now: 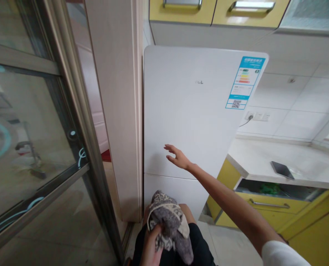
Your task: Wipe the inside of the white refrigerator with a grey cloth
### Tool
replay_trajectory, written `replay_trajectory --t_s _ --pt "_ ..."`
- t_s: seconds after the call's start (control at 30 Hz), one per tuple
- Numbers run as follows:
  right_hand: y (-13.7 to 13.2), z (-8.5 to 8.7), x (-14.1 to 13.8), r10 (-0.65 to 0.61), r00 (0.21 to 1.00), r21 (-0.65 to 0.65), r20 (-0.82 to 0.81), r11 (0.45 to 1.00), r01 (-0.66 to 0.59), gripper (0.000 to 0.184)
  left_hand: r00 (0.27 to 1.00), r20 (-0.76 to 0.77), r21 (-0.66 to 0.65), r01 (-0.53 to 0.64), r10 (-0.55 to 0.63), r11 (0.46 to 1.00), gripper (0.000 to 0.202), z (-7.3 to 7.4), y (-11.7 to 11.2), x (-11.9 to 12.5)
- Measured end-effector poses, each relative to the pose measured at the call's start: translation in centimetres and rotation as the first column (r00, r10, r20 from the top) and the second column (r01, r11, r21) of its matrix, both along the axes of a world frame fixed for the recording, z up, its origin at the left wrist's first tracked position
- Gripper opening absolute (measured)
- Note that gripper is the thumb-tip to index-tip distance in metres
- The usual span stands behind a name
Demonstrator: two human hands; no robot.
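Note:
My left hand (154, 242) is closed round a bunched grey and cream patterned cloth (171, 218), held low over my lap. Stretched forward, my right hand (178, 157) has its fingers apart and holds nothing. It hovers in front of a tall white two-door refrigerator (186, 111), near the seam between the upper and lower doors; whether it touches the surface I cannot tell. A blue and white energy label (245, 83) is stuck at the upper right of the upper door.
On the left stands a metal-framed glass door (78, 147), beside a pale door frame (122, 111). Yellow cabinets (186, 14) hang above the refrigerator. To the right, a white counter (253, 155) bears a dark phone-like slab (282, 170). A plug sits in the wall socket (251, 116).

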State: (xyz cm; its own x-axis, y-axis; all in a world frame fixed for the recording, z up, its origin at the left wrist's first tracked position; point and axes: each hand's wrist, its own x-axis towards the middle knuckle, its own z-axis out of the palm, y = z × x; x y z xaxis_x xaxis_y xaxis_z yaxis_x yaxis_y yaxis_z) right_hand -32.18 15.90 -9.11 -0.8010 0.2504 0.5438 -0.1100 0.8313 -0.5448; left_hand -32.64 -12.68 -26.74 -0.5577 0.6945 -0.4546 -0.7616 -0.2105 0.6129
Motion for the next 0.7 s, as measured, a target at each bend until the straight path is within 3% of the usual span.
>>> replay_trajectory --t_s 0.07,0.17,0.23,0.3,0.37,0.47,0.6,0.7 --pt "-2.0 -0.7 2.4 0.111 0.994 -0.235 0.02 0.966 -0.103 0.062 0.999 -0.005 0.004 -0.035 0.035 0.999 0.055 1.6 1.1 -0.5" --pt "-4.7 -2.3 6.7 0.296 0.946 -0.504 0.132 0.842 -0.193 0.077 0.994 -0.071 0.017 -0.085 0.086 0.996 0.06 4.5 2.8 -1.0" --pt "-5.9 -3.5 9.3 0.367 0.913 -0.58 0.181 0.789 -0.202 0.09 0.979 -0.182 0.044 -0.085 0.092 0.995 0.065 6.2 4.1 -0.9" --pt "-6.7 -4.4 11.1 0.356 0.917 -0.599 0.181 0.779 -0.184 0.1 0.933 -0.352 0.059 -0.061 0.078 0.996 0.069 7.4 5.4 -0.4" --pt "-7.2 -5.0 12.0 0.308 0.943 -0.625 0.128 0.763 -0.164 0.104 0.859 -0.509 0.056 -0.03 0.055 0.998 0.075 8.2 6.5 0.5" --pt "-7.4 -5.5 12.3 0.177 0.984 -0.726 -0.015 0.675 -0.132 0.096 0.787 -0.616 0.064 0.016 0.027 0.998 0.087 8.8 8.1 2.0" --pt "-6.9 -6.1 12.1 -0.205 0.965 -0.838 -0.165 0.545 -0.027 0.061 0.812 -0.581 0.182 0.202 -0.061 0.962 0.097 9.3 10.1 3.9" --pt "-5.4 -6.6 12.9 -0.397 0.893 -0.924 -0.212 0.378 -0.051 0.042 0.858 -0.512 0.283 0.214 -0.041 0.935 0.096 10.1 11.2 4.6"
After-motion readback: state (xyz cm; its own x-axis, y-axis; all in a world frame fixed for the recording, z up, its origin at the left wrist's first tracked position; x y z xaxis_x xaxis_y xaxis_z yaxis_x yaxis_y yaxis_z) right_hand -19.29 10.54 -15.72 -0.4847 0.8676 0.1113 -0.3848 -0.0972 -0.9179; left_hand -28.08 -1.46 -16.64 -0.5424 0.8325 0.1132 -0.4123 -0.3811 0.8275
